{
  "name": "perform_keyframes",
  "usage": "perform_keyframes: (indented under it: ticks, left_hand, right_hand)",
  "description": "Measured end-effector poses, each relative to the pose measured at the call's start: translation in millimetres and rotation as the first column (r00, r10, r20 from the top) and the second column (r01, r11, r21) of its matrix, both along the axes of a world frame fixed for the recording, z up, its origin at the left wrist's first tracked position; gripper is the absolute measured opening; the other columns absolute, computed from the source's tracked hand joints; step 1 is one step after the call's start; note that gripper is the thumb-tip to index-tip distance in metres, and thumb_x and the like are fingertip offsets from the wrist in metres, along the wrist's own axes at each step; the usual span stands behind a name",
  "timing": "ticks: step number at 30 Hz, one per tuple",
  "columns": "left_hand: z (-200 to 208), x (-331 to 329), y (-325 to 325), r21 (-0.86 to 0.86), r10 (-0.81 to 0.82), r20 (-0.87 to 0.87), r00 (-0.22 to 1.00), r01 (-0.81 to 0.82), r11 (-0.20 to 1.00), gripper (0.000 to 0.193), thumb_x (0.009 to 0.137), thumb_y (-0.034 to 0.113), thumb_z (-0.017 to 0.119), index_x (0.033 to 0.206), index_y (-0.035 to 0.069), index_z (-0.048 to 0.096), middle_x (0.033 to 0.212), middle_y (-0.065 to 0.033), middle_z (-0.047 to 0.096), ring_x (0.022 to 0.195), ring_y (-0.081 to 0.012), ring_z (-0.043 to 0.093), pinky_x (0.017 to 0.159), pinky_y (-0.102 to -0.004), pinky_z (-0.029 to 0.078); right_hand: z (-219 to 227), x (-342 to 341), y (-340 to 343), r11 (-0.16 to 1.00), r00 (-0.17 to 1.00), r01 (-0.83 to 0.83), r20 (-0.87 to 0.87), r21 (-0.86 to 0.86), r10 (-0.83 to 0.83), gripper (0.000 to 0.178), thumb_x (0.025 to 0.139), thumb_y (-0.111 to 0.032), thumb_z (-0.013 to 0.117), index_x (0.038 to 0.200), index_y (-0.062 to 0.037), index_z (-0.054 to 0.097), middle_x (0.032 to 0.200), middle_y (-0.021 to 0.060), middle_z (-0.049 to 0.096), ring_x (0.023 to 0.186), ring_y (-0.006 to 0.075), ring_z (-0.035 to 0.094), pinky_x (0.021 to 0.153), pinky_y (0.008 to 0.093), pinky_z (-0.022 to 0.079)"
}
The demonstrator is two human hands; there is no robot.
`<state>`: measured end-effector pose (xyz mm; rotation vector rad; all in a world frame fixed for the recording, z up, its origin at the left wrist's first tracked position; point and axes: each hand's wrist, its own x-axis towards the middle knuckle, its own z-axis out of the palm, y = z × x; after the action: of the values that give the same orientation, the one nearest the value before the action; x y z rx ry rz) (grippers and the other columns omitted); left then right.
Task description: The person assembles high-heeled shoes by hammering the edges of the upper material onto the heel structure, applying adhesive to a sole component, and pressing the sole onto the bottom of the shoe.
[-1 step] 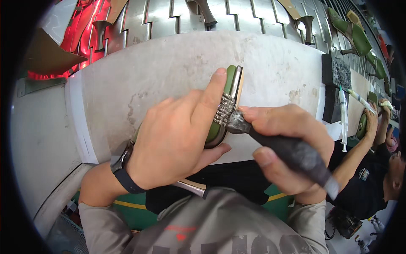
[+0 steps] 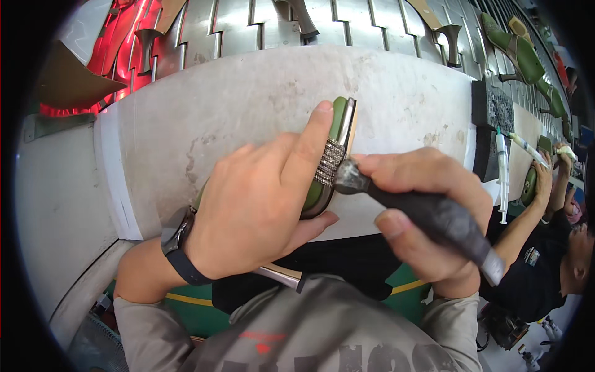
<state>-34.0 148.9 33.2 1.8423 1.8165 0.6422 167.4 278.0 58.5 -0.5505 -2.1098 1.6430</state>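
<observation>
My left hand (image 2: 260, 198) is closed around a green high-heeled shoe (image 2: 339, 118), its index finger stretched along the upper. A glittery rhinestone band (image 2: 328, 162) crosses the shoe near the toe. Below my wrist the shoe's brown heel (image 2: 282, 274) sticks out; my palm hides most of the rest. My right hand (image 2: 434, 208) grips a dark hammer (image 2: 427, 214) by its head. Its rounded, worn metal face touches the sole edge (image 2: 343, 168) beside the rhinestone band. The flat tapered end points down to the right; a handle, if any, is hidden.
A stained white worktable (image 2: 409, 93) lies under the shoe. Behind it, a slatted metal conveyor (image 2: 347, 25) carries heeled parts and green shoes (image 2: 524, 53). At right are a black block (image 2: 486, 136), syringes (image 2: 502, 180) and a co-worker's hand (image 2: 544, 177). Red light falls at far left.
My right hand and the hammer have shifted slightly to the right, and the hammer's tapered end sits a little higher. My left hand and the shoe have barely moved.
</observation>
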Motion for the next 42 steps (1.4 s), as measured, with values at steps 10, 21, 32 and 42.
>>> perform_keyframes:
  ticks: [10,21,32,42]
  left_hand:
    - [1,0,0,0.015,-0.017,-0.040,0.999,0.017,1.000,0.116,0.066,0.021,0.093,0.159,-0.005,0.029,0.101,-0.0207,0.067,0.083,-0.0398,0.065,0.072,-0.0452,0.052]
    - [-1,4,-1,0.087,0.049,0.006,0.999,-0.049,0.995,0.112,0.066,0.022,0.094,0.157,-0.003,0.033,0.092,-0.0198,0.068,0.080,-0.0409,0.067,0.071,-0.0456,0.054]
    - [-8,3,-7,0.137,0.051,0.006,0.999,-0.051,0.989,0.106,0.067,0.022,0.094,0.153,-0.004,0.038,0.096,-0.0216,0.068,0.084,-0.0423,0.067,0.073,-0.0469,0.054]
    - [-5,0,-9,0.087,0.054,-0.001,0.999,-0.054,0.995,0.106,0.067,0.022,0.093,0.153,-0.004,0.037,0.102,-0.0227,0.069,0.084,-0.0424,0.067,0.074,-0.0473,0.054]
  right_hand:
    - [-12,-33,48,0.944,0.977,0.214,0.054,-0.251,-0.207,0.025,0.094,-0.015,0.067,0.109,0.0051,0.069,0.106,0.0174,0.074,0.098,0.0213,0.072,0.092,0.0337,0.056]
    - [10,30,-15,0.897,0.833,0.441,-0.393,0.044,-0.390,0.043,0.095,-0.018,0.054,0.126,0.0104,0.053,0.114,0.0370,0.066,0.108,0.0416,0.071,0.096,0.0557,0.059]
    - [36,3,-3,0.914,0.903,0.403,-0.143,-0.049,-0.406,0.036,0.093,-0.017,0.057,0.115,0.0095,0.063,0.116,0.0310,0.070,0.103,0.0314,0.073,0.097,0.0405,0.057]
    - [23,-25,-1,0.955,0.951,0.294,0.087,0.033,-0.296,0.028,0.091,-0.012,0.068,0.110,0.0091,0.068,0.106,0.0199,0.075,0.098,0.0229,0.073,0.091,0.0326,0.058]
